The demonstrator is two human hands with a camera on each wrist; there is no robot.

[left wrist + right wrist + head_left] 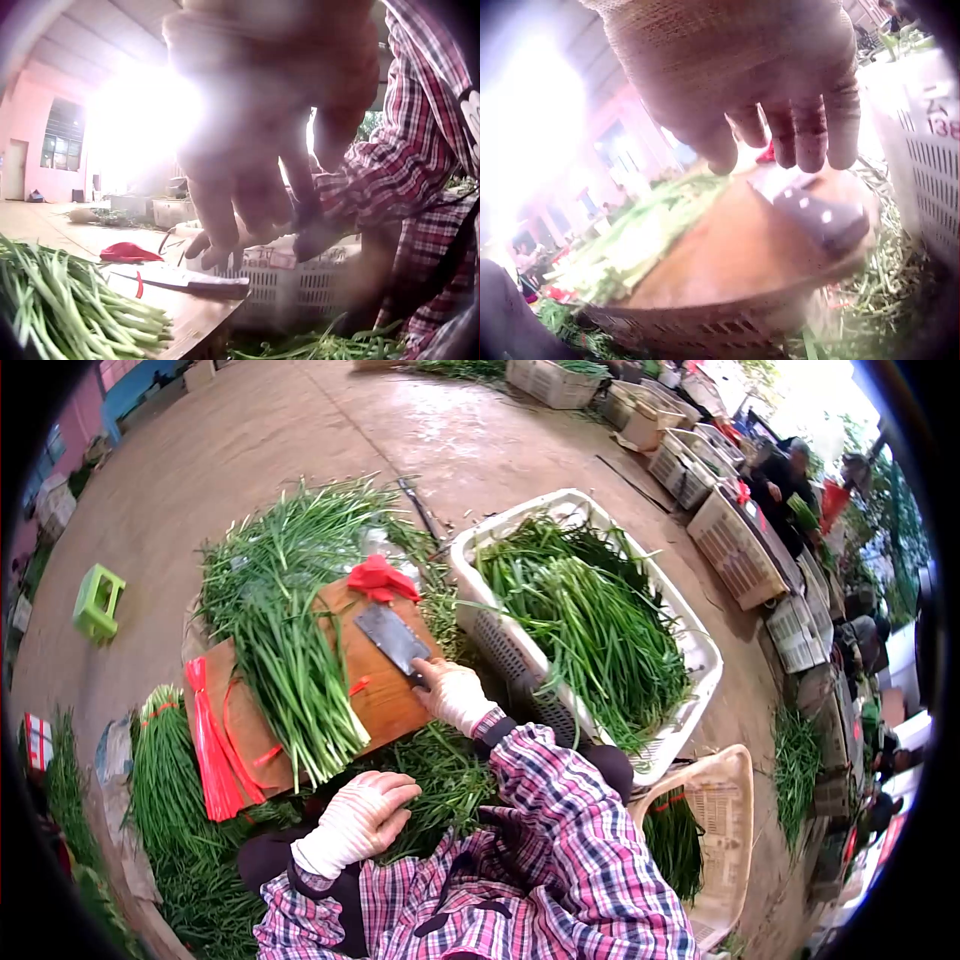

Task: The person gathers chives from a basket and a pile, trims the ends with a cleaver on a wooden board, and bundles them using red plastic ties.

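Observation:
A cleaver [391,638] lies flat on a brown wooden board [405,715]. My gloved right hand [456,696] is over its dark handle; in the right wrist view that hand [742,82] has its fingers extended above the cleaver [810,210], not wrapped round it. Left of the blade, a bundle of long green stalks [300,680] lies across the board, cut ends toward me. My gloved left hand [355,818] hovers off the near edge, relaxed and holding nothing. Red cloth [382,578] rests behind the blade, and red ties [212,750] hang over the board's left side.
A white crate [706,660] of greens stands right of the board, with a beige basket [735,810] nearer me. Tied greens [165,760] stand at the left; a green stool [98,603] is farther off. More crates [735,550] and people line the right.

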